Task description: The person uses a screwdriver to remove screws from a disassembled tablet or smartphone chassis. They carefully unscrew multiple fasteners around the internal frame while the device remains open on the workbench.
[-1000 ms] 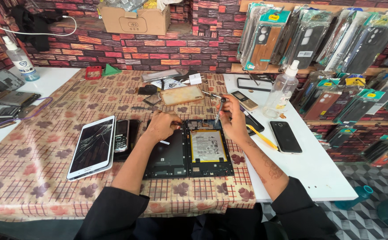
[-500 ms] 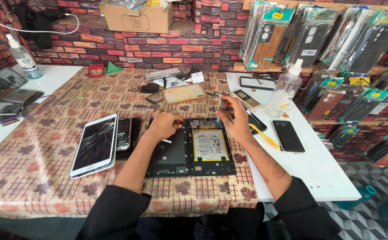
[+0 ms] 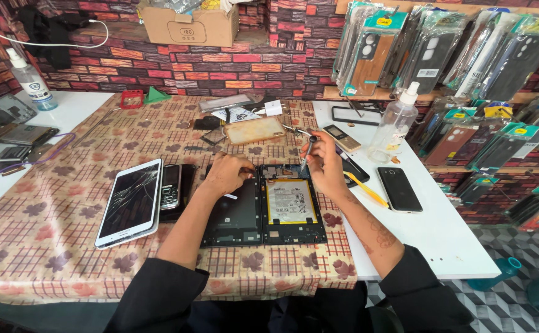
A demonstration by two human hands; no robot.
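Head view: the opened tablet (image 3: 291,203), battery side up, lies flat on the patterned tablecloth (image 3: 66,246), with its detached black back cover (image 3: 232,219) touching it on the left. The right hand (image 3: 325,166) is closed in a pinch around a small screwdriver (image 3: 306,154), held near upright with its tip at the tablet's top edge; against half a second ago the tool stands in the same corner, so work there appears ongoing, not finished. The left hand (image 3: 226,172) rests curled, fingers bent down on the cover's top edge, steadying it; whether it holds anything cannot be told. A cracked white tablet (image 3: 129,202) and a dark keypad phone (image 3: 172,188) lie just left, undisturbed.
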